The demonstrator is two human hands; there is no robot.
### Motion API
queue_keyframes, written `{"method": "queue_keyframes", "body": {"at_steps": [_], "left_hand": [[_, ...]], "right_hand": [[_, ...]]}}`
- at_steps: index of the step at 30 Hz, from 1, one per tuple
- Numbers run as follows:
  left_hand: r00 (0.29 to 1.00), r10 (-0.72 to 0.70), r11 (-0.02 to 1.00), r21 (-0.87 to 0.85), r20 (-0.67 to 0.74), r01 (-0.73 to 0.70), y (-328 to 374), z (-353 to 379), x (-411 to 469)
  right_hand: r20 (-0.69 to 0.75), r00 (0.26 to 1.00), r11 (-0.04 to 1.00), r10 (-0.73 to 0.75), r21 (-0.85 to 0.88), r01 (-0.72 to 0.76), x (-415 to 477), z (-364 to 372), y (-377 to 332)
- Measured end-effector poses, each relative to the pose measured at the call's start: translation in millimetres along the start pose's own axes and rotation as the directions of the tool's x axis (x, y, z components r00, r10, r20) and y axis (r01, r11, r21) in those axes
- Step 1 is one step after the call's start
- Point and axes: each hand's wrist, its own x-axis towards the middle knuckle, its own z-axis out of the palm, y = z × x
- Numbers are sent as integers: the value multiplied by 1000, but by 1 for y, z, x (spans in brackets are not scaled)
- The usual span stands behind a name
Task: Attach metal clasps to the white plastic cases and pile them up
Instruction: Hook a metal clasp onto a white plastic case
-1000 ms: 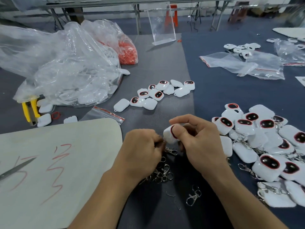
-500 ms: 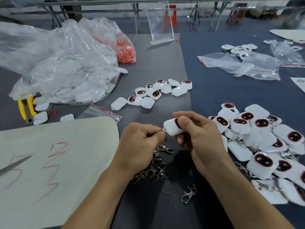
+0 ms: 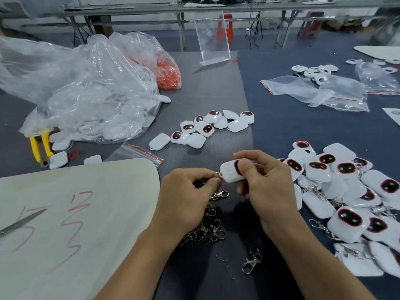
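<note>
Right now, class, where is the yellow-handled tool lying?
In the head view, the yellow-handled tool lies at the far left, at the near edge of the big clear bag, beside a loose white case.

Open mat strip (image 3: 216, 92) ahead; case pile (image 3: 350, 191) crowds right, bag (image 3: 82, 94) left, clasps (image 3: 207, 230) beneath hands.

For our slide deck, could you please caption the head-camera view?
Right hand holds a white case while left hand pinches a clasp ring at its end, above loose clasps.
</note>
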Motion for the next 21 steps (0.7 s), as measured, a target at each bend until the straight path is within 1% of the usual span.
{"method": "queue_keyframes", "body": {"at_steps": [3,6,9,11,13,15,16,17,19,20,21], "left_hand": [[997,-3,999,-44,-83,-1,0,0,1],[986,47,999,23,-159,-43,-2,0,1],[978,124,988,112,-166,-106,-4,-2,-1],[978,134,986,124,-158,-115,-3,-3,0],[986,80,996,49,-149,-73,-3,-4,1],[990,19,998,-53,-139,-26,-4,-7,3],[990,-6,996,-88,-140,-6,-5,-8,4],[988,-24,994,-106,-152,8,-8,-9,6],[982,-46,995,-94,-185,29,-11,-11,7],[979,-47,997,-65,-199,35,-11,-12,8],[978,-45,999,-33,-202,39,-12,-12,9]], "right_hand": [[18,994,985,112,131,-113,1,2,-1],[47,983,966,175,184,-180,2,3,-1],[65,976,953,208,212,-217,1,3,-1],[54,978,958,202,197,-209,2,3,-2],[22,989,982,147,117,-148,4,-2,-1],[3,1000,997,14,-77,-14,6,-9,-2],[6,998,979,-61,-197,61,5,-12,-2],[6,992,947,-126,-298,122,5,-15,-2],[-33,973,881,-228,-434,191,6,-21,-4],[-67,957,831,-283,-515,209,7,-25,-6],[-102,936,760,-338,-617,207,8,-31,-9]]}}
